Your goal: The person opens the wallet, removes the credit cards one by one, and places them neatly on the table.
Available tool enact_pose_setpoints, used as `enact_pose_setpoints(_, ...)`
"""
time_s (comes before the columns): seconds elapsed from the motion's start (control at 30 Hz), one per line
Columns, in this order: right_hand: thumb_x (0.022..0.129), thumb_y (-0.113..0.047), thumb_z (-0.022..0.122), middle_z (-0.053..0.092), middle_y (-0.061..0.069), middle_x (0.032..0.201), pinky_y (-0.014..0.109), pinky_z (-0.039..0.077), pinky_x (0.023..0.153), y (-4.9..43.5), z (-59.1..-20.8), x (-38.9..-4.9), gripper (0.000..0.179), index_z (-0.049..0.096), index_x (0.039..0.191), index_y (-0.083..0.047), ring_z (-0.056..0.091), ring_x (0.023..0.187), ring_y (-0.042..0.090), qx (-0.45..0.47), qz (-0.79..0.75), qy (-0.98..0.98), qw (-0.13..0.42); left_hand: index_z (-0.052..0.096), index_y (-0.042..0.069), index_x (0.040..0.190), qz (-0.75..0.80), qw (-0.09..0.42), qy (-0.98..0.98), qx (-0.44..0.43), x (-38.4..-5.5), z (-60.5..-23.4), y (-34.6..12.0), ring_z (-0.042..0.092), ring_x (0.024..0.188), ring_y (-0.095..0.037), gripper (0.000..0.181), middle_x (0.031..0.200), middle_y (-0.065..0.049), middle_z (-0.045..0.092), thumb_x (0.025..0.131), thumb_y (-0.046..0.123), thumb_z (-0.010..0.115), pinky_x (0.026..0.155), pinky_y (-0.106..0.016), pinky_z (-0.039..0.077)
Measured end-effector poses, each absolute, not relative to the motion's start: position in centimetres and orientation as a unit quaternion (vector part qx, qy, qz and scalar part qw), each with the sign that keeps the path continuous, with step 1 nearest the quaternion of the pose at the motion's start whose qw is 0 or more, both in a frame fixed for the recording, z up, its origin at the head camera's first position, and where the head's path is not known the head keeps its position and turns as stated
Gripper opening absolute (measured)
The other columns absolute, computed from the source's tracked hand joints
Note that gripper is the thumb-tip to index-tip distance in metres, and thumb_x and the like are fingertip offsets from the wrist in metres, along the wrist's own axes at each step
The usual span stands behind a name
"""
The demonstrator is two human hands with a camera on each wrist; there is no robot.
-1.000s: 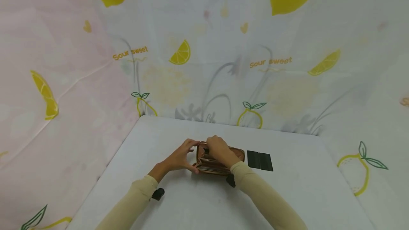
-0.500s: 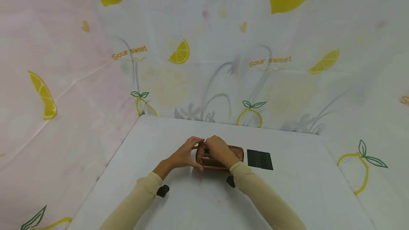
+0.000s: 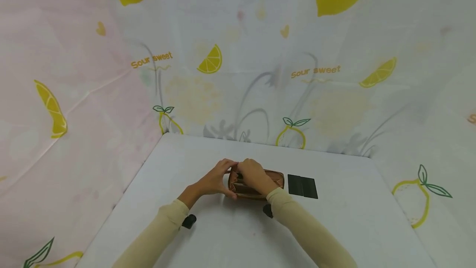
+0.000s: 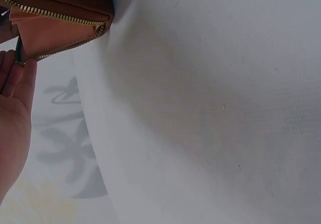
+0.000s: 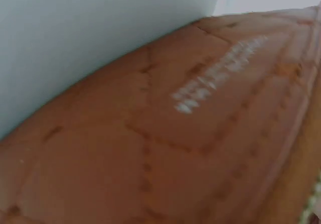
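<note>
A brown zip-around wallet (image 3: 245, 191) stands with its unzipped mouth facing up in the head view. My left hand (image 3: 213, 181) grips its left end, thumb at the front and fingers at the back. In the left wrist view its fingertips meet the brass zip edge of the wallet (image 4: 65, 30). My right hand (image 3: 253, 173) reaches into the mouth near the back left, fingers curled down. Beside those fingers shows a small dark patch; I cannot tell whether they pinch it. The right wrist view is filled by the wallet's brown leather (image 5: 150, 103) with blurred pale lettering.
A flat black piece of two panels (image 3: 302, 186) lies on the white table (image 3: 353, 218), right of the wallet. Small black devices (image 3: 189, 221) show below both wrists. A lemon-print cloth (image 3: 238, 94) hangs behind the table and along its sides.
The wallet's near edge has risen a little and its mouth looks narrower. My left hand has shifted slightly right with it. The right hand stays almost in place.
</note>
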State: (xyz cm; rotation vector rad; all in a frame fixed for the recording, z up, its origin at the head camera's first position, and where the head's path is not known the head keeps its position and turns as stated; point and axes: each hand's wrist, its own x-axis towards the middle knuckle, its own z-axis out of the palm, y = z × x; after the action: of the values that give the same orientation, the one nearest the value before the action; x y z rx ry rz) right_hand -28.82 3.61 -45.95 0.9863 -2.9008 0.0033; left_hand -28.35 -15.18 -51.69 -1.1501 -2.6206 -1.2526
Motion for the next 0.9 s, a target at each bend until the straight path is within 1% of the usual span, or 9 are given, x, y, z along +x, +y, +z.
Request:
enact_pose_setpoints(0.17,0.084,0.001,0.073,0.060,0.002,0.065,0.026,0.049,0.055,3.8,-45.7,-28.9,0.010,0.071,0.083,-0.009,0.060,0.062,0.015,0.326,0.022,-0.945,0.024,0.037,0.013,0.147,-0.390,0.018,-0.839,-0.379,-28.2,-51.7,-15.1,0.039,0.126,-0.022,0.110,0.135,-0.004,0.041,0.058,0.050,0.089,0.100,-0.033,0.045)
enact_pose_setpoints(0.3,0.085,-0.003,0.073,0.058,0.002,0.065,0.028,0.049,0.052,4.0,-45.4,-28.9,0.007,0.069,0.082,-0.009,0.059,0.062,0.017,0.322,0.014,-0.946,0.029,0.037,0.013,0.148,-0.378,0.024,-0.843,-0.382,-28.3,-51.7,-15.0,0.038,0.126,-0.022,0.110,0.135,-0.003,0.040,0.059,0.053,0.088,0.101,-0.031,0.044)
enact_pose_setpoints(0.37,0.084,-0.003,0.073,0.057,0.003,0.065,0.028,0.049,0.051,4.2,-44.7,-28.9,0.007,0.068,0.080,-0.007,0.057,0.060,0.017,0.316,0.020,-0.948,0.031,0.037,0.010,0.148,-0.377,0.025,-0.843,-0.382,-28.4,-51.7,-15.0,0.038,0.127,-0.022,0.112,0.135,-0.004,0.040,0.058,0.053,0.088,0.101,-0.032,0.045)
enact_pose_setpoints(0.53,0.084,0.003,0.067,0.053,0.002,0.061,0.029,0.044,0.049,4.6,-42.4,-29.4,0.018,0.062,0.069,-0.007,0.046,0.055,0.013,0.318,0.050,-0.946,0.041,0.033,0.000,0.148,-0.394,0.012,-0.843,-0.367,-28.5,-51.6,-15.2,0.035,0.131,-0.024,0.118,0.138,-0.011,0.037,0.057,0.047,0.091,0.102,-0.035,0.044)
enact_pose_setpoints(0.63,0.086,0.004,0.063,0.051,0.000,0.060,0.029,0.042,0.049,5.2,-41.9,-29.7,0.025,0.058,0.065,-0.009,0.043,0.054,0.012,0.325,0.054,-0.944,0.031,0.032,0.002,0.149,-0.395,0.009,-0.843,-0.364,-28.6,-51.5,-15.1,0.035,0.131,-0.023,0.118,0.139,-0.011,0.037,0.057,0.045,0.092,0.103,-0.034,0.043)
enact_pose_setpoints(0.7,0.086,0.005,0.061,0.049,-0.001,0.060,0.030,0.041,0.049,5.8,-42.1,-29.7,0.027,0.057,0.063,-0.009,0.041,0.055,0.012,0.328,0.063,-0.942,0.022,0.031,0.004,0.149,-0.396,0.007,-0.842,-0.367,-28.6,-51.5,-15.0,0.035,0.131,-0.023,0.117,0.139,-0.010,0.037,0.058,0.043,0.093,0.103,-0.033,0.042)
enact_pose_setpoints(0.8,0.086,0.004,0.063,0.053,-0.002,0.065,0.028,0.042,0.052,7.0,-42.5,-29.9,0.024,0.060,0.067,-0.009,0.045,0.059,0.011,0.325,0.102,-0.940,0.012,0.031,0.004,0.149,-0.400,0.003,-0.838,-0.372,-28.6,-51.5,-14.9,0.036,0.129,-0.023,0.116,0.138,-0.009,0.038,0.058,0.039,0.094,0.103,-0.033,0.042)
enact_pose_setpoints(0.9,0.088,0.000,0.065,0.059,-0.002,0.074,0.029,0.047,0.058,8.5,-42.6,-30.3,0.014,0.066,0.077,-0.009,0.053,0.065,0.011,0.323,0.169,-0.931,0.003,0.031,0.002,0.149,-0.405,-0.005,-0.837,-0.368,-28.5,-51.4,-14.9,0.036,0.129,-0.023,0.116,0.139,-0.009,0.037,0.059,0.039,0.094,0.104,-0.033,0.041)
